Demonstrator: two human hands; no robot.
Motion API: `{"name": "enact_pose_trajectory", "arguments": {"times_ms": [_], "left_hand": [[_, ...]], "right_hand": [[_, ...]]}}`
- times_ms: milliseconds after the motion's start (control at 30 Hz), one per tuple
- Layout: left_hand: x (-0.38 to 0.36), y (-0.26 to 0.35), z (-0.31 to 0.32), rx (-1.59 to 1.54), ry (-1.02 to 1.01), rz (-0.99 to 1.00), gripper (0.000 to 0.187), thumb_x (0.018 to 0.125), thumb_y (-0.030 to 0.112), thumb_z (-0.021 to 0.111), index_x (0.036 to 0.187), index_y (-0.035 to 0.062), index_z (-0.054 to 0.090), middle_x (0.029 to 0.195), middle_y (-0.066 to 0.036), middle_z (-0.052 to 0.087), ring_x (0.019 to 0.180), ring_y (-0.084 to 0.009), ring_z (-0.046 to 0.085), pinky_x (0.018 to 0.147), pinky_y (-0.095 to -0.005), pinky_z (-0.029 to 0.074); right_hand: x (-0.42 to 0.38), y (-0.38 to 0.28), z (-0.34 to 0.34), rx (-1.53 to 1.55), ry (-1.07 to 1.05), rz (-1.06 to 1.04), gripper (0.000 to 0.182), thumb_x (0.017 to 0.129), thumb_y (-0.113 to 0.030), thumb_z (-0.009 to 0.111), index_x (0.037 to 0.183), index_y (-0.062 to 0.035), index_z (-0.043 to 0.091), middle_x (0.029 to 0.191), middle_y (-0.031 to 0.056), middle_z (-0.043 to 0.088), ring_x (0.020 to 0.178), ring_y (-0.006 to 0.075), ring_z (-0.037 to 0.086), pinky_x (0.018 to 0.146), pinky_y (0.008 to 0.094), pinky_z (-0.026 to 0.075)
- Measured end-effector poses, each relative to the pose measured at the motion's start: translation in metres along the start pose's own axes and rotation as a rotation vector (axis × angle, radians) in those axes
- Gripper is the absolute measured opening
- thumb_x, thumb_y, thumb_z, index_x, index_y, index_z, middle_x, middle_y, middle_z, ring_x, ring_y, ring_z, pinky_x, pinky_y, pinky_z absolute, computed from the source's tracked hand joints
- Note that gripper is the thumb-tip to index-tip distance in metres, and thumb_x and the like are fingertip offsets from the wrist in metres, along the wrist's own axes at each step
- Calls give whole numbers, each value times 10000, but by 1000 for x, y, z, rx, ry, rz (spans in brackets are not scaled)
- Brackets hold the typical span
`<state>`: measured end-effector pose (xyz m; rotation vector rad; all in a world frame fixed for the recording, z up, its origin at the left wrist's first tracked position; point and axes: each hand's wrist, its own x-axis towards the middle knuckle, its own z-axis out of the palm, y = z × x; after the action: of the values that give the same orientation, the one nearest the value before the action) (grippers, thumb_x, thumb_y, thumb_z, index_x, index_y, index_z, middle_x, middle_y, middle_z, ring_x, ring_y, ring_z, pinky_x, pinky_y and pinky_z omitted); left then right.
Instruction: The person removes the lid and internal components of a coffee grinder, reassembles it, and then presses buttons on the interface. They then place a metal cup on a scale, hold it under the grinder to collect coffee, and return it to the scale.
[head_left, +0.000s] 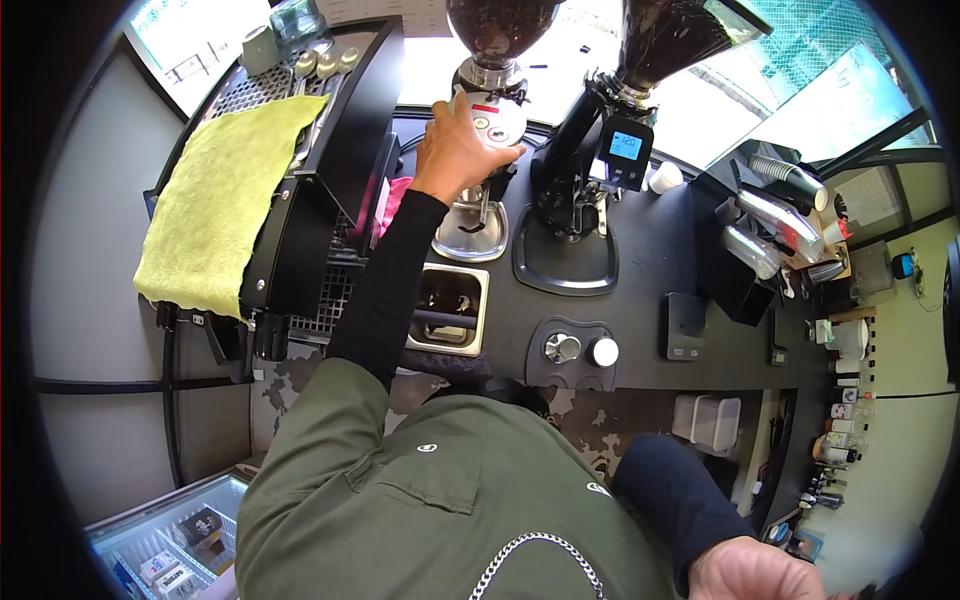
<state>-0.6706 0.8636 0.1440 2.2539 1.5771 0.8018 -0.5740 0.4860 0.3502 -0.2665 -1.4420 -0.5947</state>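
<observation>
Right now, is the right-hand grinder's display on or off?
On: the grinder display glows blue with pale digits; the digits are too small to read.

cam: single head-worn fisheye | aim: forward and steeply down over wearer's chest | range: close above table (pixel 650 260) | edges: heavy round vignette | overlap: none, only one view

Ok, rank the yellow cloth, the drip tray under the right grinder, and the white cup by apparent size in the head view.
1. yellow cloth, clearly largest.
2. drip tray under the right grinder.
3. white cup, smallest, though it sits farther back, so distance shrinks it a little.
</observation>
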Motion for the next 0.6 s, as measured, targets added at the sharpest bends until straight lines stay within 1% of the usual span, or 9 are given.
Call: {"name": "enact_pose_trajectory", "arguments": {"times_ms": [67, 167, 300, 367, 433, 467, 500, 567, 600], "left_hand": [[0, 2, 0, -13, 5, -1, 1265, 687, 642, 890, 1578, -71, 345, 1395, -308, 492, 1248, -486, 595, 1031, -510, 530], [-3, 0, -2, -1, 10, 20, 1253, 688, 639, 893, 1572, -69, 356, 1387, -316, 498, 1242, -496, 597, 1029, -512, 534], [2, 6, -7, -24, -38, -47, 1262, 694, 645, 880, 1585, -65, 337, 1390, -313, 495, 1268, -496, 584, 1037, -529, 525], [-1, 5, -5, 23, -14, -29, 1263, 696, 653, 879, 1585, -63, 339, 1390, -315, 500, 1276, -491, 584, 1033, -529, 530], [-3, 4, -4, -9, -31, -36, 1269, 693, 655, 883, 1588, -64, 342, 1397, -315, 500, 1284, -488, 582, 1034, -521, 533], [-2, 3, -3, -5, -32, -31, 1276, 691, 655, 885, 1592, -63, 337, 1409, -315, 495, 1285, -487, 582, 1040, -518, 531], [0, 2, -4, 5, -31, -28, 1283, 688, 655, 886, 1597, -62, 333, 1421, -315, 491, 1285, -486, 582, 1045, -515, 529], [2, 4, -3, 5, -20, -20, 1293, 684, 656, 889, 1600, -65, 329, 1437, -313, 486, 1287, -488, 580, 1052, -510, 527], [2, 3, -3, 3, -23, -21, 1293, 684, 655, 890, 1598, -67, 330, 1437, -314, 485, 1285, -487, 581, 1051, -510, 527]], "right_hand": [[-3, 4, 9, 242, 43, 96, 94, 922, -28, 666, 997, -53, 717, 891, -77, 604, 719, 74, 503, 614, 215, 438], [-2, 12, 15, 404, 123, 4, 121, 836, 73, 671, 898, -28, 696, 838, -71, 589, 729, 74, 535, 623, 229, 474], [-2, 20, 25, 606, 144, 30, 153, 807, 109, 667, 863, -29, 700, 820, -68, 609, 749, 60, 577, 637, 235, 510], [-2, 4, 10, 491, 155, 70, 118, 898, 18, 679, 978, -52, 730, 893, -67, 656, 788, 53, 602, 661, 225, 501], [3, -3, -2, -38, 0, 6, 161, 1003, -122, 656, 1143, -96, 730, 999, -71, 691, 792, 39, 591, 671, 210, 474], [0, 0, 4, 98, 35, -31, 284, 1054, -260, 631, 1304, -138, 689, 1105, -80, 699, 781, 34, 568, 663, 203, 429], [3, -3, -1, 97, 23, -41, 284, 1054, -260, 631, 1304, -138, 689, 1105, -80, 699, 781, 35, 568, 663, 203, 429], [12, -15, -7, 446, -178, 338, 371, 1082, -44, 510, 1436, -135, 444, 1067, 4, 531, 927, 118, 575, 670, 301, 492], [12, -18, -4, 444, -134, 343, 248, 1068, 9, 494, 1269, -133, 469, 1039, 17, 544, 913, 117, 569, 659, 299, 490]]}}
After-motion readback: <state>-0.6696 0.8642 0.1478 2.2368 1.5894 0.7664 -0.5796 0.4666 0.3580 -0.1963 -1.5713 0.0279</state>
